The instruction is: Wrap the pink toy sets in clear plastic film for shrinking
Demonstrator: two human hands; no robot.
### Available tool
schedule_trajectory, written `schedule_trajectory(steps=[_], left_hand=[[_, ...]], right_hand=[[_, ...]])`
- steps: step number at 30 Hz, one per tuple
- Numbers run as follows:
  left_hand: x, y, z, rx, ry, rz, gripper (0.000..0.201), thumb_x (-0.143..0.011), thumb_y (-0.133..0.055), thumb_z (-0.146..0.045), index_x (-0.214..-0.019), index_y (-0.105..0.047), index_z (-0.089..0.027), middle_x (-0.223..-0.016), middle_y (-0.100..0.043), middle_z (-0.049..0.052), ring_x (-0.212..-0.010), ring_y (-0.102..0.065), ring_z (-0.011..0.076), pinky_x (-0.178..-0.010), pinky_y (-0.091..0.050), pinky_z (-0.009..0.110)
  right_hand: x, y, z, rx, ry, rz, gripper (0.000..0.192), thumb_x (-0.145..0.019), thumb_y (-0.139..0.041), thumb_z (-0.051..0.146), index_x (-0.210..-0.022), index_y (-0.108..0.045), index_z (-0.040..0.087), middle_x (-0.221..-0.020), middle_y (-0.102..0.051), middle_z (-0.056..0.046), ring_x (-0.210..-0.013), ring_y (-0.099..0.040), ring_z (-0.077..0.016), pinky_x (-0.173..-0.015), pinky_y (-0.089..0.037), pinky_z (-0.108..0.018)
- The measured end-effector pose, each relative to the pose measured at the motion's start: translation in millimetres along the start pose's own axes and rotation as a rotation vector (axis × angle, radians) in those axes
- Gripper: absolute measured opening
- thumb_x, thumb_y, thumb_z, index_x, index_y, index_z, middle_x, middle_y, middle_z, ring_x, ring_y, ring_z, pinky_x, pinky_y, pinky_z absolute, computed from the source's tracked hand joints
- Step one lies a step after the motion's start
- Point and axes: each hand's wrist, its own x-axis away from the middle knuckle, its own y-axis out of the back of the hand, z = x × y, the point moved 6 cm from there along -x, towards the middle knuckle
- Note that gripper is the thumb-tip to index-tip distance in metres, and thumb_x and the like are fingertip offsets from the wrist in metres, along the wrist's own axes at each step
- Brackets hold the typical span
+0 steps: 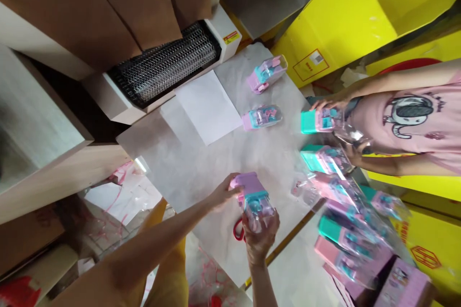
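Observation:
Both of my hands hold one purple and teal toy pack with a clear plastic cover (254, 192), tilted above the grey table (176, 153). My left hand (226, 192) grips its purple base end. Around the clear end wrap the fingers of my right hand (262, 235). Red-handled scissors (237, 230) lie on the table beside my right hand, partly hidden. Two similar packs, an upper one (266, 74) and a lower one (262, 117), rest farther up the table. A white sheet (209, 105) lies to their left.
Across the table, a co-worker's hands (333, 100) handle a teal-based pack (311, 122). Several more packs (334, 230) crowd the right side near a purple box (403, 283). A machine with a chain-mesh curtain (169, 64) borders the table's far left. Yellow boxes (331, 24) stand behind.

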Motion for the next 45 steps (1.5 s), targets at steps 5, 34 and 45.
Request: schedule_trajectory(steps=[5, 34, 45], left_hand=[[-28, 29.3, 34, -0.492, 0.007, -0.101, 0.054, -0.081, -0.054, -0.049, -0.126, -0.045, -0.019, -0.111, -0.053, 0.009, -0.102, -0.051, 0.0225, -0.091, -0.042, 0.039], [-18, 111.6, 39, -1.873, 0.032, -0.262, 0.111, -0.057, -0.080, -0.037, -0.146, -0.016, -0.019, -0.151, -0.012, 0.016, -0.139, -0.009, 0.0333, -0.110, -0.022, 0.053], [-16, 110.2, 37, -1.770, -0.005, -0.232, 0.108, -0.060, -0.077, -0.037, -0.146, -0.014, -0.020, -0.152, -0.008, 0.014, -0.140, -0.005, 0.0315, -0.111, -0.019, 0.052]], right_hand=[[-14, -15, -7, 0.357, 0.073, 0.025, 0.077, -0.068, -0.066, 0.052, -0.129, -0.038, 0.014, -0.106, -0.051, -0.014, -0.087, -0.058, -0.0245, -0.070, -0.054, -0.041], [-288, -170, 113, 0.471, 0.057, 0.207, 0.043, -0.071, -0.054, 0.049, -0.100, -0.064, 0.019, -0.120, -0.046, -0.016, -0.110, -0.039, -0.0323, -0.090, -0.032, -0.051], [-156, -88, 37, 0.198, 0.247, 0.099, 0.063, -0.064, -0.059, 0.049, -0.116, -0.044, 0.017, -0.115, -0.047, -0.013, -0.111, -0.042, -0.0283, -0.095, -0.036, -0.049]])
